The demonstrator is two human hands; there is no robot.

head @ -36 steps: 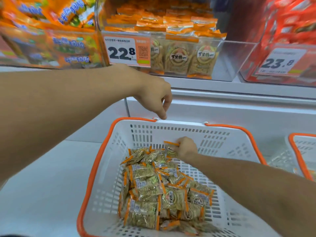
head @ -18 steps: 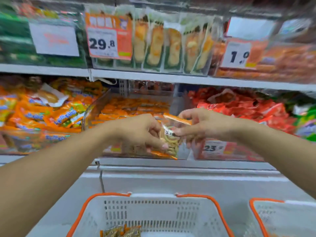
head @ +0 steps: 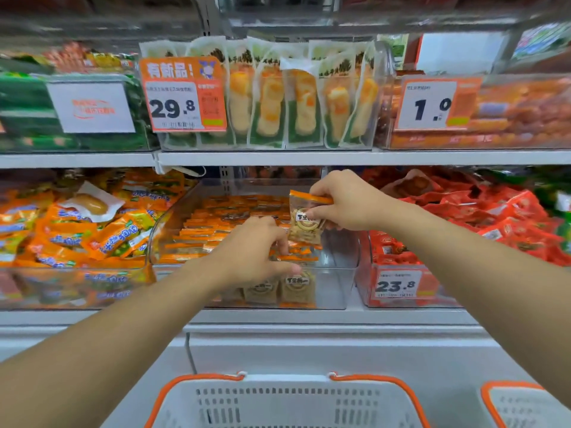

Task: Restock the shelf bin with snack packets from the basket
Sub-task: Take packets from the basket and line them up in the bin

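My right hand (head: 343, 200) holds a clear snack packet (head: 304, 222) with orange edges and a round label, upright over the clear shelf bin (head: 336, 285). The bin is filled with rows of the same packets (head: 234, 217), except for a gap at its front right. My left hand (head: 256, 251) reaches into the front of the bin with its fingers curled on the upright packets (head: 296, 287) standing there. Only the far rim of the white basket with orange trim (head: 284, 396) shows at the bottom, and its contents are out of view.
Left of the bin lies a bin of orange and green packets (head: 77, 236). Right of it sits a bin of red packets (head: 482, 223) with a 23.8 price tag (head: 397, 284). The shelf above (head: 278, 157) carries green and white packs. A second basket (head: 525, 403) shows at bottom right.
My right hand picked a packet from the basket and lifted it to the bin. My left hand left the basket rim and moved into the bin's front. The view rose toward the shelves.
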